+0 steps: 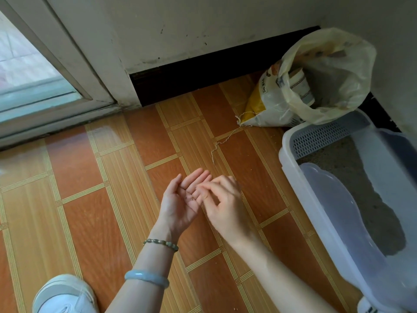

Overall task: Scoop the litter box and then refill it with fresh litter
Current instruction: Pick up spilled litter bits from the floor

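My left hand point(182, 199) is held palm up over the floor, fingers spread, with a few small grains on the palm. The fingertips of my right hand point(222, 202) are pinched together and touch the left palm's fingers. The litter box point(291, 159) is pale lilac plastic and stands at the right, with grey litter point(365, 188) inside and a slotted step at its far end. A yellow and white litter bag point(268, 105) lies against the wall behind it. No scoop is in view.
A pale yellow plastic bag point(334, 71) stands open at the back right with a tin inside. A loose white string point(223, 141) trails from the litter bag across the orange tiled floor. A glass door point(29, 71) is at the left, a white shoe point(65, 294) near the bottom.
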Tool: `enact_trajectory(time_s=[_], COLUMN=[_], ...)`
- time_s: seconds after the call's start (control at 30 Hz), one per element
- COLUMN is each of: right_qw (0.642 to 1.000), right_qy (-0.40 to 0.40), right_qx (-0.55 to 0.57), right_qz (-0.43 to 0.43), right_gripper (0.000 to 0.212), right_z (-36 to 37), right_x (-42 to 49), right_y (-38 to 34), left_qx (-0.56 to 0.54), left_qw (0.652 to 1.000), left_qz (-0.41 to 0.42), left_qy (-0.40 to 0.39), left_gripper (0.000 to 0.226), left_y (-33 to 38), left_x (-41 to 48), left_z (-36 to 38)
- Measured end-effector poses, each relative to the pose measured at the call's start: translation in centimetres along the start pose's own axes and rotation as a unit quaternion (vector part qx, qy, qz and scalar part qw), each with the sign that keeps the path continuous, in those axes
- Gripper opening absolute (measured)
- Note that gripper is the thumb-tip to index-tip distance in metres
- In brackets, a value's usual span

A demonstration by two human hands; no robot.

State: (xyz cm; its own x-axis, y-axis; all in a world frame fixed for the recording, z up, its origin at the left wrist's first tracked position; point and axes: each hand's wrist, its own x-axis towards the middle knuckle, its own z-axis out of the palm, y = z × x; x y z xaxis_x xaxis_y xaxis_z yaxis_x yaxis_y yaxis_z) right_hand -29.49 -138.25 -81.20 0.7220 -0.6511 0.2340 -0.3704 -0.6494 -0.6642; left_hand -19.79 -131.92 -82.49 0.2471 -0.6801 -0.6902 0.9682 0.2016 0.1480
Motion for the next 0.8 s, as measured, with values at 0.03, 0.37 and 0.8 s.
enact_trajectory(time_s=[0.03, 0.37, 0.8], right_qw=[1.0, 0.966, 0.97], right_qy=[0.028, 0.025, -0.035], right_qx=[0.012, -0.127, -0.185], right_qz=[0.007, 0.222, 0.152], right_gripper=[0.017, 0.017, 0.011], right_z=[-0.7, -3.2, -2.3], right_x=[0.2, 1.7, 2.8], right_y=[0.4, 11.6, 12.1], left_qx=[0.002, 0.012, 0.021], left_qw=[1.0, 1.0, 0.999], left_qz=[-0.002, -0.024, -0.031], left_qy=[0.001, 0.004, 0.014], left_gripper=[0.054, 0.053, 0.047], left_y=[-0.1, -0.8, -1.0], left_x=[0.1, 0.3, 0.7], left_z=[0.1, 0.1, 0.2])
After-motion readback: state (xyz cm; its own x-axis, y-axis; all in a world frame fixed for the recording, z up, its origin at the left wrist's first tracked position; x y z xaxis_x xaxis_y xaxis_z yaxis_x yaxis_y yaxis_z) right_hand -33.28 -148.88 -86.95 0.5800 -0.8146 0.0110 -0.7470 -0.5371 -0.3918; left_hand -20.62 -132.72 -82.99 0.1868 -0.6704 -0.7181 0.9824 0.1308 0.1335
